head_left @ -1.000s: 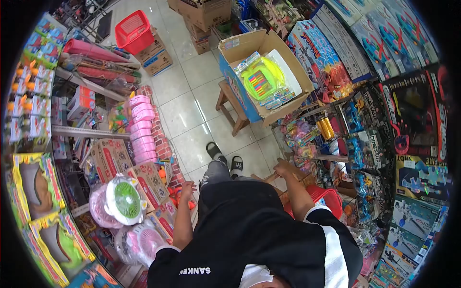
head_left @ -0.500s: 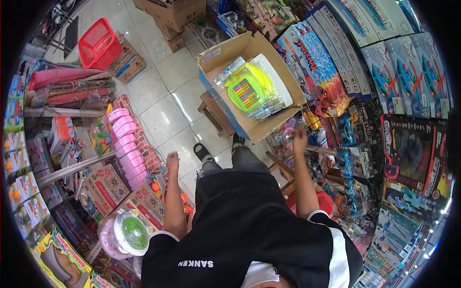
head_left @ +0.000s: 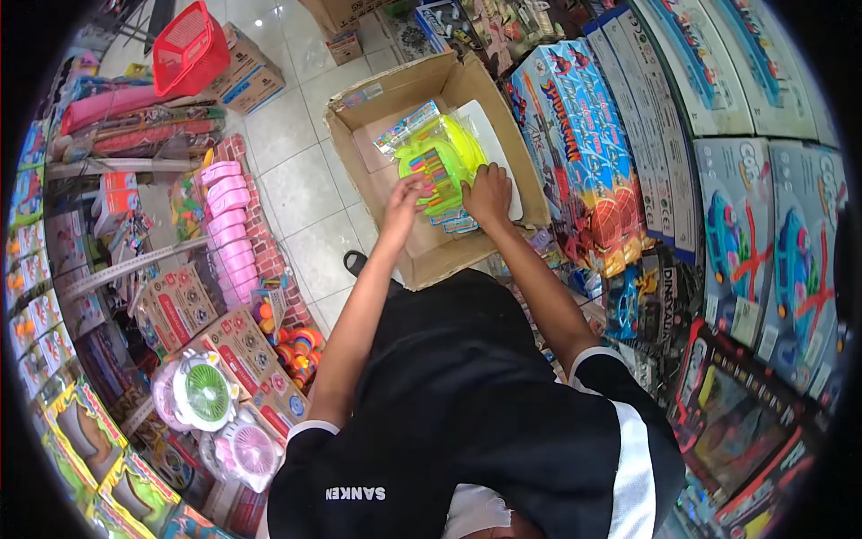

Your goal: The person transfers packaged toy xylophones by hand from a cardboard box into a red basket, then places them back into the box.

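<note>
An open cardboard box point(head_left: 359, 135) stands in front of me, packed with flat plastic toy packs. The top one is a yellow-green toy pack point(head_left: 442, 148) with coloured sticks inside, and a white board point(head_left: 496, 135) lies beside it. Both my arms reach into the box. My left hand point(head_left: 406, 193) grips the near left edge of the yellow-green pack. My right hand point(head_left: 488, 193) is closed over its near right edge. My black shirt hides the near side of the box.
Shelves of boxed toys line both sides of a narrow aisle: Spider-Man boxes point(head_left: 575, 153) on the right, stacked pink toys point(head_left: 229, 225) and toy fans point(head_left: 202, 391) on the left. A red basket point(head_left: 189, 47) sits on cartons farther along. Tiled floor point(head_left: 296, 180) runs between.
I have stepped closer to the box. Both hands rose from my sides and now sit inside the box on the yellow-green pack.
</note>
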Tool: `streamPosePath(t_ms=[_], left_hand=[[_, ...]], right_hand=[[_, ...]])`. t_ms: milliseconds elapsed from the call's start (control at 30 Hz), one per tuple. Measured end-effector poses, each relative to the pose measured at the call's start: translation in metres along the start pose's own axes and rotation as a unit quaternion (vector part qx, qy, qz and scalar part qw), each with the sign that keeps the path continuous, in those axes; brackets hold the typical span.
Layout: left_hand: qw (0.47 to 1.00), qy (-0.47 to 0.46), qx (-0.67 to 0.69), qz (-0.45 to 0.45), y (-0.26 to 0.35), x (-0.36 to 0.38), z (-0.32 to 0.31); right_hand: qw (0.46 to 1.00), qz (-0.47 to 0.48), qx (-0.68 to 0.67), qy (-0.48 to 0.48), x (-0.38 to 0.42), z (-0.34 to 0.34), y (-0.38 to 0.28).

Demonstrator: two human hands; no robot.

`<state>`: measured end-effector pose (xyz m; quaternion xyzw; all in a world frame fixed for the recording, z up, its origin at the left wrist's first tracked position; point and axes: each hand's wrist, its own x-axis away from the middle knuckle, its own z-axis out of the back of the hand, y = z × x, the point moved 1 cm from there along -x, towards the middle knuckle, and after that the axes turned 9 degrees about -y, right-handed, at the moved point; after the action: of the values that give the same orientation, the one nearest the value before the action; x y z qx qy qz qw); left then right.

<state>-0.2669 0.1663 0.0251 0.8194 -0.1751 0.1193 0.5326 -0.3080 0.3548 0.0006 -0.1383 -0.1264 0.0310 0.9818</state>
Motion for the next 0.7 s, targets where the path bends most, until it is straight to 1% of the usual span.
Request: streamPosePath(t_ms=[67, 100, 167, 200, 267, 300, 333, 367, 400, 433, 467, 500, 567, 600, 633, 667, 700], left_hand=[[0.995, 0.019, -0.065, 0.079, -0.025, -0.011, -0.009], [0.994, 0.028, -0.062, 0.080, -0.035, -0.014, -0.011], [0.989, 0.017, -0.074, 0.128, -0.044, -0.019, -0.014], [0.989, 0.022, -0.073, 0.126, -0.044, -0.019, -0.016], [0.987, 0.011, -0.069, 0.145, -0.039, -0.016, -0.019], [0.987, 0.016, -0.070, 0.144, -0.033, -0.014, -0.020], [0.986, 0.038, -0.066, 0.150, -0.027, -0.010, -0.020], [0.984, 0.060, -0.062, 0.157, -0.019, -0.007, -0.021], [0.984, 0.063, -0.064, 0.157, -0.015, -0.005, -0.018], [0.987, 0.067, -0.004, 0.146, -0.010, -0.003, -0.015], [0.987, 0.069, 0.056, 0.133, -0.005, -0.002, -0.012], [0.987, 0.070, 0.055, 0.132, 0.008, 0.002, -0.015], [0.988, 0.121, 0.073, 0.064, 0.032, 0.010, -0.020], [0.991, 0.123, 0.044, 0.043, 0.036, 0.013, -0.015], [0.990, 0.124, 0.044, 0.042, 0.040, 0.017, -0.009], [0.989, 0.145, 0.030, 0.018, 0.044, 0.022, -0.002], [0.986, 0.165, 0.015, -0.005, 0.049, 0.026, 0.004]], right_hand=[[0.999, 0.016, 0.050, -0.002, -0.010, -0.011, 0.004], [0.998, 0.023, 0.050, -0.008, -0.011, -0.019, 0.008], [0.996, 0.007, 0.041, -0.073, -0.016, -0.027, 0.009], [0.996, 0.012, 0.040, -0.074, -0.015, -0.027, 0.007], [0.995, 0.068, -0.072, 0.013, -0.006, -0.021, 0.001], [0.995, 0.072, -0.074, 0.012, -0.004, -0.017, -0.003], [0.975, 0.125, -0.182, 0.004, -0.002, -0.013, -0.008], [0.942, 0.175, -0.288, -0.004, 0.001, -0.007, -0.014], [0.927, 0.205, -0.313, -0.017, 0.006, 0.005, -0.023], [0.926, 0.207, -0.316, -0.017, 0.010, 0.014, -0.030], [0.916, 0.236, -0.321, -0.038, 0.014, 0.020, -0.037], [0.906, 0.264, -0.325, -0.059, 0.018, 0.031, -0.044], [0.899, 0.279, -0.331, -0.068, 0.027, 0.054, -0.056], [0.882, 0.326, -0.336, -0.047, 0.030, 0.065, -0.062], [0.863, 0.372, -0.341, -0.027, 0.032, 0.070, -0.065], [0.857, 0.369, -0.355, -0.055, 0.030, 0.066, -0.064], [0.856, 0.370, -0.356, -0.056, 0.028, 0.064, -0.062]])
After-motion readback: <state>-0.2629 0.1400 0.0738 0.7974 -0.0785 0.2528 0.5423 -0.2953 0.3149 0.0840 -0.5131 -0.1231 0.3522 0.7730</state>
